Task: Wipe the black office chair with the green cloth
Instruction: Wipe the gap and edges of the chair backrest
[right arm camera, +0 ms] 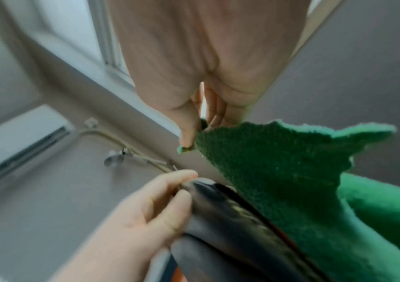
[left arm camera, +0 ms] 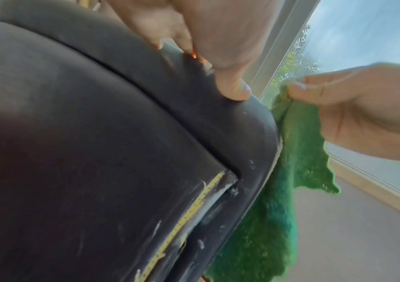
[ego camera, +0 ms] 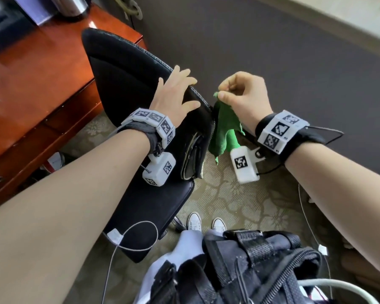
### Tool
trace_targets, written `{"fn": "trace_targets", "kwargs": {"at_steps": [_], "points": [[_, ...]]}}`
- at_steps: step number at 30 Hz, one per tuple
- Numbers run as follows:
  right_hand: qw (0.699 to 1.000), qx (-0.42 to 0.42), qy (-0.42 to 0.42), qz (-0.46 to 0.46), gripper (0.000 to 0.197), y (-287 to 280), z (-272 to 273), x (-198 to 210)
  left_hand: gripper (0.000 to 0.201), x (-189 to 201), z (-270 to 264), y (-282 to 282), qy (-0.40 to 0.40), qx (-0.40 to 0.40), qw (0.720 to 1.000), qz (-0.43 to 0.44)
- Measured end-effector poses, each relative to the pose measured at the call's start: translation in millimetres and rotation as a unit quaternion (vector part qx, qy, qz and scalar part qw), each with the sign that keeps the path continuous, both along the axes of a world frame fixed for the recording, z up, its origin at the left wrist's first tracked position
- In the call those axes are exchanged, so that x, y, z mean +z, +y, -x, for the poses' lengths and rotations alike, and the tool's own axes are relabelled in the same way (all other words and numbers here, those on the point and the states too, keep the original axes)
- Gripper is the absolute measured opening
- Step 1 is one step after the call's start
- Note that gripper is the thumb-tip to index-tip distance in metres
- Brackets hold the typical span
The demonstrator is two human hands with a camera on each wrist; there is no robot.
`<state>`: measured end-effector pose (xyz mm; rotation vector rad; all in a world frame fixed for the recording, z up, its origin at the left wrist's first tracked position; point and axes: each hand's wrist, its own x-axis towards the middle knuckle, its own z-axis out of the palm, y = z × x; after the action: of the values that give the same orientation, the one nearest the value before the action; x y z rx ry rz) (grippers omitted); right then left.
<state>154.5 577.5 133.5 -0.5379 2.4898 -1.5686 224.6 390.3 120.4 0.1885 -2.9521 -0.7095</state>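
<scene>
1. Green cloth [ego camera: 225,126] hangs from my right hand [ego camera: 245,99], pinched at its top corner between thumb and forefinger, my other fingers curled in toward the palm.
2. It dangles in loose folds just beside the rear edge of the black office chair [ego camera: 127,84], its lower part lying against that edge in the left wrist view; whether the upper part touches I cannot tell.
3. My left hand [ego camera: 173,95] rests on the top of the chair's backrest, fingers spread and laid over the rim, thumb pressed on the near face. It grips nothing tightly; the fingers are nearly straight.
4. My two hands are near each other, with the backrest's edge between them.
5. The chair stands in front of me, its backrest top toward my hands and its seat [ego camera: 154,207] lower, near my legs.
6. Worn patches and pale scuffs show along the backrest's seam [left arm camera: 194,209], where a yellowish strip is exposed.
7. A reddish-brown wooden desk [ego camera: 42,84] stands just left of the chair.
8. Patterned carpet [ego camera: 239,205] covers the floor below, and my white shoes [ego camera: 194,222] show near the chair's base.
9. A grey wall [ego camera: 272,51] rises behind the chair, and a window [left arm camera: 363,47] shows beyond the cloth in the left wrist view.
</scene>
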Motion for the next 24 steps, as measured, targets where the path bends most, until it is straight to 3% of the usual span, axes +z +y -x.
{"fn": "trace_targets", "kwargs": {"at_steps": [2, 10, 16, 24], "points": [[1.0, -0.007, -0.024, 0.02, 0.01, -8.0, 7.1, 7.4, 0.045, -2.2, -0.6, 1.4, 0.011, 0.007, 0.999, -0.031], [0.997, 0.014, -0.022, -0.07, 0.008, -45.2, 15.3, 10.5, 0.063, -5.1, 0.4, -0.8, -0.016, 0.047, 0.997, -0.056], [0.99, 0.051, 0.001, -0.129, 0.006, -46.6, 16.6, 15.5, 0.053, -13.1, 6.0, -2.9, -0.021, 0.047, 0.997, -0.051], [0.991, 0.052, 0.002, -0.124, 0.008, -15.3, 0.2, 7.0, 0.047, -10.9, 5.5, 1.6, -0.007, 0.051, 0.998, -0.041]]}}
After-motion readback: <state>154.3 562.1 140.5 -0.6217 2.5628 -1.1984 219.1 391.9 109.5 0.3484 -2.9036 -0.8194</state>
